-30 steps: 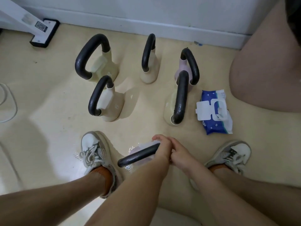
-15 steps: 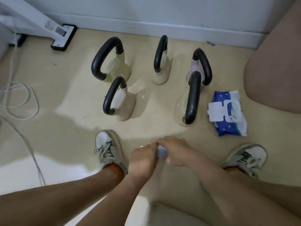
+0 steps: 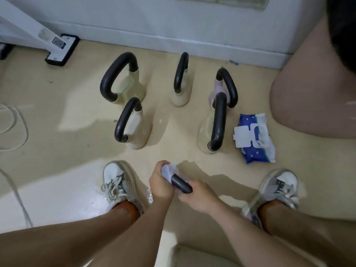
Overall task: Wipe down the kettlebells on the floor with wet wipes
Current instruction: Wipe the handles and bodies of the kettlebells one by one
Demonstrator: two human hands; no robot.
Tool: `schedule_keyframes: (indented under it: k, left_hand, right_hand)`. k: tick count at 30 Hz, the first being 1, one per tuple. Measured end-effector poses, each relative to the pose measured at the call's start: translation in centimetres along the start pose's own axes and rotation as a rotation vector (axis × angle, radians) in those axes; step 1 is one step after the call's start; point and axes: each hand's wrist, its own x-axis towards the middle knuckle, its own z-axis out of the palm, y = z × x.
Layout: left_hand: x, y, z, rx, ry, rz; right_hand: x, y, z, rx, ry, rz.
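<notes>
both forearms reach down and forward between the knees, the left hand (image 3: 161, 183) fisted tight around a wet wipe (image 3: 169, 171) wrapped on a black handle (image 3: 181, 183), the right hand (image 3: 199, 196) just beside it, fingers curled around the handle's near end, wrists almost touching

Bare forearms and legs, white lace-up sneakers (image 3: 117, 182), orange socks (image 3: 126, 209)

Beige floor (image 3: 57, 112) with kettlebells (image 3: 133, 124), wipes pack (image 3: 254, 139)
</notes>
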Motion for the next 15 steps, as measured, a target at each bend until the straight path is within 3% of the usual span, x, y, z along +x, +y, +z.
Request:
schedule_keyframes:
  k: [3, 6, 11, 15]
  left_hand:
    - [0.0, 1.8, 3.6, -0.185, -0.011, -0.142]
    - [-1.0, 2.7, 5.9, -0.239, -0.016, -0.189]
    - [-2.5, 2.8, 6.5, 0.051, -0.155, 0.031]
    - [-2.6, 2.5, 7.4, 0.33, -0.341, 0.365]
  right_hand:
    - [-0.7, 1.2, -1.2, 0.18, 0.059, 0.148]
    - [-0.9, 3.1, -2.9, 0.211, 0.096, 0.203]
    - [-2.0, 5.8, -5.6, 0.048, 0.058, 0.179]
    - [-2.1, 7.8, -8.7, -0.125, 0.067, 0.118]
